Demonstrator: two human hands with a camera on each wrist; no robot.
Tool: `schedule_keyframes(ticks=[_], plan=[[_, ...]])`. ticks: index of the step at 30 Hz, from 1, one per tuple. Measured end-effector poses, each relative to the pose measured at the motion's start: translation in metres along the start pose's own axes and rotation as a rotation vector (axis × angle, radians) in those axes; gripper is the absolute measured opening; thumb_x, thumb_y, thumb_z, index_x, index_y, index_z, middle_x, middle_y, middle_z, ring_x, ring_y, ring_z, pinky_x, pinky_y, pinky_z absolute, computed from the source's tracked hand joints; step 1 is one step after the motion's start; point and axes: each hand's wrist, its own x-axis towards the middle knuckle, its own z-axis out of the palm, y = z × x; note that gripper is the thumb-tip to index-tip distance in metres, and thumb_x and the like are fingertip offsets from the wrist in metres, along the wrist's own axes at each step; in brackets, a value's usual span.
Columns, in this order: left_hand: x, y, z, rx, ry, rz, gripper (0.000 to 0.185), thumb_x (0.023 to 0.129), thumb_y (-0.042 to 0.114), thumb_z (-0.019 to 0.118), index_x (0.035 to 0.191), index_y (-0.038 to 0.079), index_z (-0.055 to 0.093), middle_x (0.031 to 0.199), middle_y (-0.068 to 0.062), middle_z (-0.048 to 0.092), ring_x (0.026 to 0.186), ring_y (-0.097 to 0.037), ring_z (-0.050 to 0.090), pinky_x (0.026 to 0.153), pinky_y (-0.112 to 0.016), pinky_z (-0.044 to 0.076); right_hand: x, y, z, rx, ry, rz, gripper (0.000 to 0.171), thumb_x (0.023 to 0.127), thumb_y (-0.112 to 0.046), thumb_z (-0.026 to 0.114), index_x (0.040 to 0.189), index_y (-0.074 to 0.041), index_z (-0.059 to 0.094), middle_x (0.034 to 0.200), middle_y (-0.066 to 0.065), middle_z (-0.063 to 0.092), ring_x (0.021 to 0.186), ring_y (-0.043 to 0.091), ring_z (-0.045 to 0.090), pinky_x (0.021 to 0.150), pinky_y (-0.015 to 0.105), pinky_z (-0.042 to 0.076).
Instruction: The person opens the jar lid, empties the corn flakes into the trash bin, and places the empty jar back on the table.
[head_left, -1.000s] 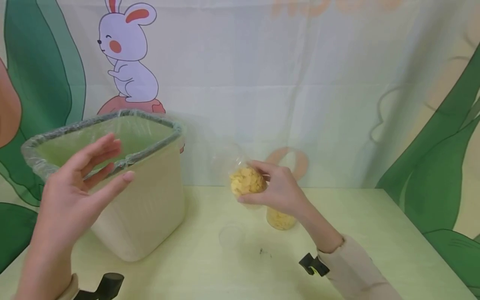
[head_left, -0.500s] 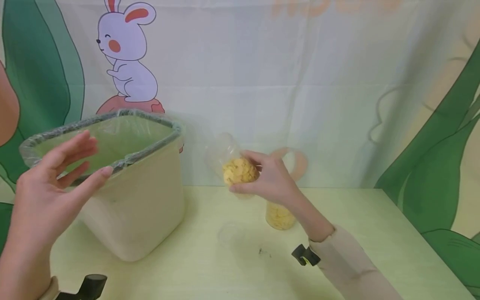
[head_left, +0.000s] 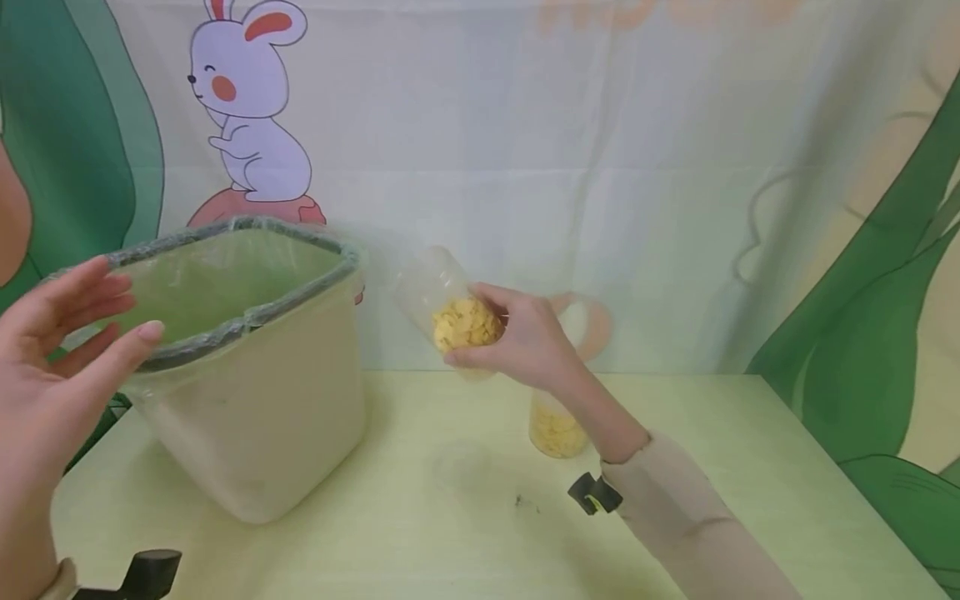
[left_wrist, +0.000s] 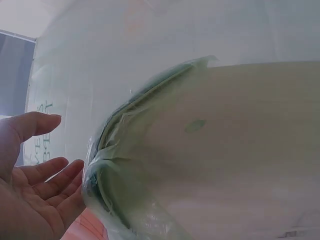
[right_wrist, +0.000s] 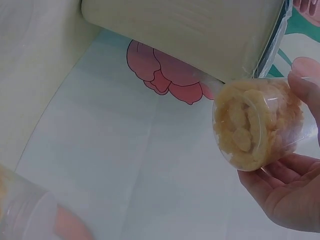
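Note:
My right hand (head_left: 525,337) grips a clear plastic cup (head_left: 446,304) half full of yellow flakes (head_left: 463,323), tilted with its mouth up and left toward a beige bin (head_left: 262,417). The bin is lined with a clear bag over a dark green rim (head_left: 247,321). In the right wrist view the cup (right_wrist: 260,125) lies in my fingers (right_wrist: 287,197) with the bin (right_wrist: 200,35) just above. My left hand (head_left: 52,333) hovers open at the bin's near left rim, touching nothing. The left wrist view shows its palm (left_wrist: 30,190) beside the lined rim (left_wrist: 107,165).
A second clear cup with yellow flakes (head_left: 557,429) stands on the pale green table (head_left: 450,533) behind my right forearm. Small dark specks (head_left: 522,502) lie mid-table. A printed cloth backdrop (head_left: 525,167) hangs close behind the table's far edge.
My right hand has carried the cup up and left toward the bin and tilted it further. My left hand has drawn back to the left, still open.

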Motion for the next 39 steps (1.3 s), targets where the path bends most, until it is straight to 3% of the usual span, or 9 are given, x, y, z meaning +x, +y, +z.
schedule_keyframes(ticks=[8,14,20,27,31,34,39], plan=[[0.002,-0.005,-0.006,0.021,0.08,-0.128,0.055,0.083,0.005,0.064,0.133,0.019,0.047,0.115,0.013,0.055,0.099,0.003,0.049,0.082,-0.002,0.039,0.007,-0.007,0.003,-0.042,0.02,-0.061,0.078,0.064,-0.029,0.083,0.13,-0.006,0.05,0.114,0.005,0.061,0.093,0.015,0.057,0.078,0.027,0.051],[0.003,-0.004,-0.009,0.031,0.153,-0.171,0.051,0.083,0.004,0.064,0.13,0.018,0.05,0.104,0.022,0.056,0.095,0.006,0.05,0.081,-0.003,0.039,0.012,-0.015,0.004,-0.062,0.042,-0.081,0.077,0.063,-0.031,0.083,0.129,-0.005,0.05,0.113,0.006,0.061,0.091,0.015,0.057,0.076,0.027,0.05],[0.007,-0.022,-0.015,0.194,0.09,-0.195,0.052,0.088,0.018,0.06,0.137,0.022,0.041,0.123,0.017,0.051,0.101,0.011,0.042,0.091,-0.007,0.034,0.017,-0.02,0.004,-0.048,0.033,-0.081,0.074,0.065,-0.029,0.082,0.128,-0.007,0.051,0.105,0.004,0.063,0.086,0.014,0.057,0.071,0.025,0.05],[0.008,-0.033,-0.018,0.261,0.054,-0.181,0.052,0.091,0.023,0.055,0.139,0.015,0.037,0.129,0.01,0.047,0.105,0.012,0.039,0.097,-0.009,0.03,0.022,-0.026,0.005,-0.051,0.036,-0.097,0.075,0.065,-0.03,0.082,0.129,-0.006,0.05,0.113,0.005,0.061,0.09,0.014,0.057,0.074,0.024,0.05],[0.01,-0.041,-0.02,0.269,0.045,-0.159,0.053,0.092,0.024,0.053,0.139,0.007,0.036,0.111,0.021,0.047,0.096,0.014,0.039,0.09,-0.004,0.029,0.025,-0.029,0.006,-0.056,0.046,-0.104,0.075,0.065,-0.03,0.082,0.129,-0.007,0.051,0.112,0.005,0.062,0.089,0.013,0.057,0.073,0.024,0.05],[0.011,-0.046,-0.021,0.252,0.042,-0.142,0.052,0.092,0.022,0.053,0.136,0.0,0.037,0.091,0.032,0.035,0.082,0.018,0.031,0.08,-0.004,0.029,0.026,-0.03,0.006,-0.065,0.051,-0.105,0.075,0.065,-0.03,0.082,0.129,-0.007,0.051,0.112,0.005,0.062,0.09,0.013,0.056,0.073,0.023,0.05],[0.011,-0.048,-0.02,0.258,0.06,-0.194,0.053,0.091,0.024,0.055,0.133,-0.004,0.041,0.083,0.033,0.032,0.073,0.019,0.03,0.073,-0.004,0.028,0.029,-0.031,0.005,-0.083,0.053,-0.098,0.077,0.065,-0.031,0.082,0.13,-0.006,0.049,0.117,0.007,0.06,0.091,0.014,0.056,0.075,0.024,0.05]])
